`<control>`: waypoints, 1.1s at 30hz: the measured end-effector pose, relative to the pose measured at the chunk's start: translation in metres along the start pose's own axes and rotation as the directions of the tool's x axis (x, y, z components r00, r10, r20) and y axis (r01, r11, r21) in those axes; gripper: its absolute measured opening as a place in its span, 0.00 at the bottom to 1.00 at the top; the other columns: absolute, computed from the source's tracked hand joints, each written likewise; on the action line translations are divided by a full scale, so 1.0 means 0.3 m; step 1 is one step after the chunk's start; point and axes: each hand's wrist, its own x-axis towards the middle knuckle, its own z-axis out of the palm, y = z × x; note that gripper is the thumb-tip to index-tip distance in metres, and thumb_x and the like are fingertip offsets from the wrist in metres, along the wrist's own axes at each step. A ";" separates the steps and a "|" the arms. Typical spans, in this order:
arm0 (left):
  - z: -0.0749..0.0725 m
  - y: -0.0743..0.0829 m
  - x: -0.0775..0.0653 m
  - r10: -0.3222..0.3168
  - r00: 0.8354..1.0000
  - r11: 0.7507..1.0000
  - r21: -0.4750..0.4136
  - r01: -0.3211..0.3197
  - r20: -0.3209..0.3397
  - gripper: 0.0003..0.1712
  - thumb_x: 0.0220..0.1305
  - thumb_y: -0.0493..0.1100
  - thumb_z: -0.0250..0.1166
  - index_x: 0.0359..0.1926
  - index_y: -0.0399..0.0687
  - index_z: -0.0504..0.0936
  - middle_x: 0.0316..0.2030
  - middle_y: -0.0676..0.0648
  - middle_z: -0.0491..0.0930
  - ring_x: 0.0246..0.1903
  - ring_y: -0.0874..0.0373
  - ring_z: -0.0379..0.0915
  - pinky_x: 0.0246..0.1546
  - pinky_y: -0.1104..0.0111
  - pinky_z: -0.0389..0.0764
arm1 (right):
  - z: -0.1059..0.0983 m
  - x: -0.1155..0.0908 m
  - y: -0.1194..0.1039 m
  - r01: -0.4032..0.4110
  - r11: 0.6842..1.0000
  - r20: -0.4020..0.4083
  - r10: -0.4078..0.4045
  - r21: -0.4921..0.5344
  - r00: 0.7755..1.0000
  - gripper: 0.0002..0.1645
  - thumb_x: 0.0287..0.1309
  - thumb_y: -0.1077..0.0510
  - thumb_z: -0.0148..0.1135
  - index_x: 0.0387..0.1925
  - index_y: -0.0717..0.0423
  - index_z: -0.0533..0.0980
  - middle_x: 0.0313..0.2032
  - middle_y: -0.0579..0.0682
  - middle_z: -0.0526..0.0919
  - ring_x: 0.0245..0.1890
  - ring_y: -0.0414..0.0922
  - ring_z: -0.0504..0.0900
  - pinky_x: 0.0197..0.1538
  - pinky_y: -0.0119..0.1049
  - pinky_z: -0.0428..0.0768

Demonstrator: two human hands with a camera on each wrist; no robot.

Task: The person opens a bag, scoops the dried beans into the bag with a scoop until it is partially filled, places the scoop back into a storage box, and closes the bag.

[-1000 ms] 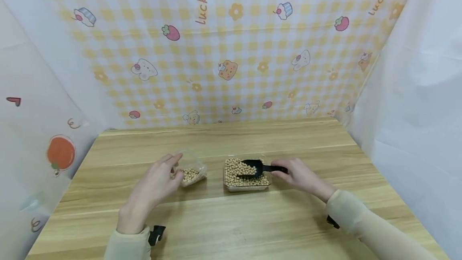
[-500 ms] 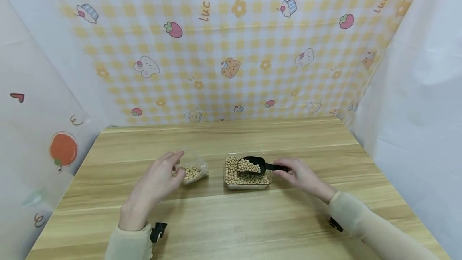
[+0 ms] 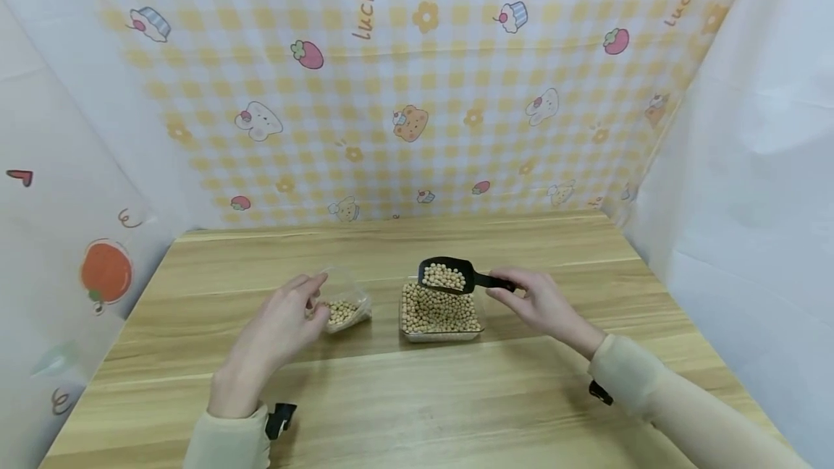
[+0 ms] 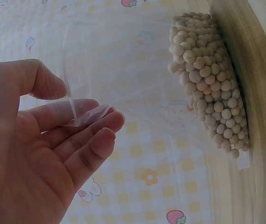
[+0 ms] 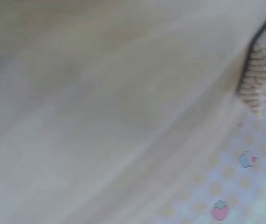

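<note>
Now that the right hand (image 3: 537,304), gripping the black scoop (image 3: 480,280), has raised soybeans (image 3: 443,277) above the clear container (image 3: 443,336), loading appears complete; the left hand (image 3: 276,328) holds the plastic bag (image 3: 342,284) nearby on the surface (image 3: 391,404).

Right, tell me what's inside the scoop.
Pale round beans fill most of the scoop, which the right hand grips by its handle. The floor under the beans is covered, and the lower beans are hidden by those on top.
</note>
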 end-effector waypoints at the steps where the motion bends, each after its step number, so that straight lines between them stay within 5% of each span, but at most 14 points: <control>1: 0.000 -0.001 -0.001 0.000 1.000 1.000 0.000 0.000 0.001 0.32 0.61 0.39 0.56 0.66 0.33 0.69 0.42 0.47 0.77 0.31 0.58 0.68 0.29 0.66 0.72 | -0.002 0.010 -0.013 0.003 1.000 0.001 -0.003 0.004 1.000 0.15 0.61 0.59 0.65 0.50 0.54 0.82 0.41 0.47 0.86 0.12 0.32 0.67 0.15 0.29 0.69; 10: 0.002 -0.004 0.011 0.018 1.000 1.000 0.004 -0.018 0.000 0.31 0.61 0.39 0.56 0.66 0.32 0.70 0.40 0.48 0.77 0.31 0.58 0.68 0.27 0.67 0.72 | -0.016 0.125 -0.163 0.034 0.999 0.057 -0.032 -0.035 0.998 0.16 0.62 0.55 0.64 0.51 0.55 0.82 0.43 0.48 0.86 0.20 0.32 0.77 0.24 0.31 0.77; 16: -0.001 -0.007 0.011 0.034 0.999 0.999 0.005 -0.034 -0.012 0.31 0.60 0.38 0.56 0.65 0.31 0.70 0.39 0.47 0.77 0.30 0.58 0.68 0.28 0.66 0.71 | 0.046 0.211 -0.247 0.149 0.988 0.115 -0.144 -0.037 0.983 0.14 0.62 0.55 0.65 0.47 0.57 0.82 0.43 0.49 0.86 0.33 0.35 0.82 0.33 0.30 0.80; 23: -0.002 -0.011 0.005 0.021 1.000 1.000 0.009 -0.021 -0.004 0.32 0.60 0.39 0.56 0.66 0.32 0.70 0.39 0.48 0.77 0.30 0.58 0.68 0.29 0.65 0.72 | 0.120 0.284 -0.333 0.172 0.984 0.247 -0.154 -0.053 0.957 0.02 0.63 0.58 0.63 0.36 0.52 0.80 0.26 0.39 0.79 0.19 0.33 0.69 0.23 0.29 0.70; 33: -0.009 -0.010 0.002 0.009 1.000 1.000 0.005 -0.009 -0.001 0.32 0.60 0.39 0.57 0.66 0.32 0.69 0.34 0.51 0.73 0.28 0.58 0.66 0.27 0.65 0.71 | 0.134 0.344 -0.401 0.187 0.977 0.321 -0.145 -0.104 0.936 0.05 0.65 0.59 0.61 0.31 0.52 0.77 0.21 0.39 0.72 0.17 0.34 0.65 0.22 0.27 0.66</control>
